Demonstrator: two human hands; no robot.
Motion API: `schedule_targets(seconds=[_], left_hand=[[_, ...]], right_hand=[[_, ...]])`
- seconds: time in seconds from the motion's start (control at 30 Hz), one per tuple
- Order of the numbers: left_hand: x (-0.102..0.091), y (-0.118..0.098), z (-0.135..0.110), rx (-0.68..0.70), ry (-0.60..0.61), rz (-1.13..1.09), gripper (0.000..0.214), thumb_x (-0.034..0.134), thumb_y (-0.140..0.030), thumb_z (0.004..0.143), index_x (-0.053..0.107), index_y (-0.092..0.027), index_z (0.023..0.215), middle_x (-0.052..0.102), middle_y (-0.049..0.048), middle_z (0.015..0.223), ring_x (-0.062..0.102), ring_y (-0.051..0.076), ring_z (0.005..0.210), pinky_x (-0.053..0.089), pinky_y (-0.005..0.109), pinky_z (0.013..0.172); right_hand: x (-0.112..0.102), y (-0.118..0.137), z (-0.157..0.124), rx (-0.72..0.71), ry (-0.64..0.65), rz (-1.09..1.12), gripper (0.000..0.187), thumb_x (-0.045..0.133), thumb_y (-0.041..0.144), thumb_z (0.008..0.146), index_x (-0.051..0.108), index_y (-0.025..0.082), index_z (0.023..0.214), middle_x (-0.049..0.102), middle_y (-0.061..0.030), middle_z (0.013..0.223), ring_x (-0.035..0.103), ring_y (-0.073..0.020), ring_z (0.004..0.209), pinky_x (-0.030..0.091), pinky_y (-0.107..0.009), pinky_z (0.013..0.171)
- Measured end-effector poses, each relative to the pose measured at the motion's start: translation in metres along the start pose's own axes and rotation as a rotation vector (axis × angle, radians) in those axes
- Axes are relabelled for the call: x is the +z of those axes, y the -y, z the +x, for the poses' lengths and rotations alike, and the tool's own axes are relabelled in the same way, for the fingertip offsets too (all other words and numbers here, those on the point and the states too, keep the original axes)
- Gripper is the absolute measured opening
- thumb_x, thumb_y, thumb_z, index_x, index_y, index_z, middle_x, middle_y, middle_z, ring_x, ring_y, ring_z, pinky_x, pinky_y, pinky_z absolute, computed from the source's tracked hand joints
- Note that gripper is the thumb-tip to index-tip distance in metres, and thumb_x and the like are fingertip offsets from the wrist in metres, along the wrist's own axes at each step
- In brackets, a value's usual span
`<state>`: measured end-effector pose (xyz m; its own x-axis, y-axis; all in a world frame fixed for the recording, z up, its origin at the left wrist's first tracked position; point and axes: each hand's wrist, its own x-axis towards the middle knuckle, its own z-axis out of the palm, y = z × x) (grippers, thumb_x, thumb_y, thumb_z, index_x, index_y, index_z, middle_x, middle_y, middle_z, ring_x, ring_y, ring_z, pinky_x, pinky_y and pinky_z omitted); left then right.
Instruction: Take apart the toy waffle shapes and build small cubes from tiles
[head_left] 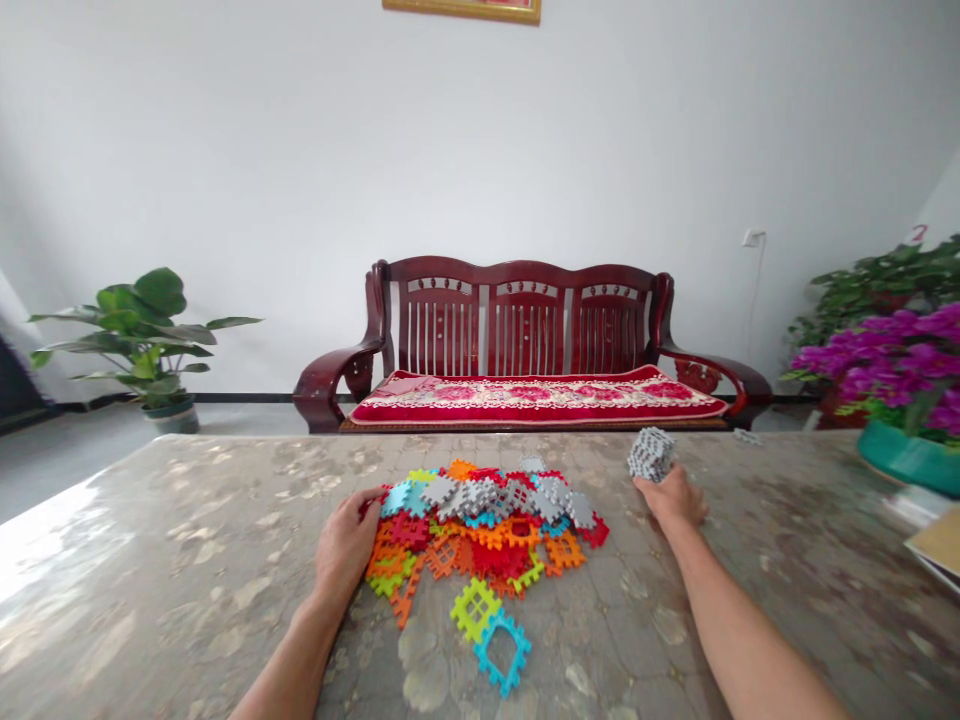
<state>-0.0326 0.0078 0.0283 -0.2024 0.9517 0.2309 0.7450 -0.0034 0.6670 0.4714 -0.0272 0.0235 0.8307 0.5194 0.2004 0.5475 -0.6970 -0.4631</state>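
A loose heap of interlocking plastic tiles [499,560] lies on the table, in red, orange, lime, blue and grey. My left hand [349,540] rests at the heap's left edge, its fingers curled in beside a light blue tile [397,498]; whatever they pinch is hidden. On the right, my right hand [675,497] is closed on the near side of a stack of grey tiles [651,454]. In front of the heap, a lime window tile [475,592] touches a blue frame tile [501,622].
The tiles lie on a patterned table cover [225,560]. A few grey pieces [747,437] sit near the far edge. At the right stand a teal flower pot [904,457] and a cardboard-coloured item [937,540]. Beyond the table is a wooden bench [525,270].
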Motion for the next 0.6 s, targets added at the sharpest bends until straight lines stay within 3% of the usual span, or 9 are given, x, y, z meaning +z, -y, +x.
schedule_targets(seconds=[0.47,0.6], left_hand=[[0.000,0.000,0.000,0.010,-0.006,0.008,0.034,0.046,-0.033,0.086,0.072,-0.025,0.107,0.073,0.0051,0.107,0.066,0.023,0.097,0.049,0.031,0.083],[0.002,0.000,0.001,0.017,-0.010,-0.004,0.034,0.046,-0.033,0.087,0.071,-0.025,0.107,0.073,0.0049,0.107,0.066,0.022,0.097,0.049,0.030,0.083]], right_hand=[[-0.008,0.002,-0.018,-0.126,0.003,0.079,0.065,0.063,0.049,0.070,0.058,0.017,0.126,0.070,-0.0192,0.107,0.062,-0.0385,0.104,0.045,-0.052,0.087],[-0.005,0.000,-0.021,-0.155,-0.012,0.112,0.066,0.063,0.051,0.071,0.055,0.020,0.129,0.070,-0.0163,0.108,0.065,-0.0348,0.099,0.049,-0.046,0.082]])
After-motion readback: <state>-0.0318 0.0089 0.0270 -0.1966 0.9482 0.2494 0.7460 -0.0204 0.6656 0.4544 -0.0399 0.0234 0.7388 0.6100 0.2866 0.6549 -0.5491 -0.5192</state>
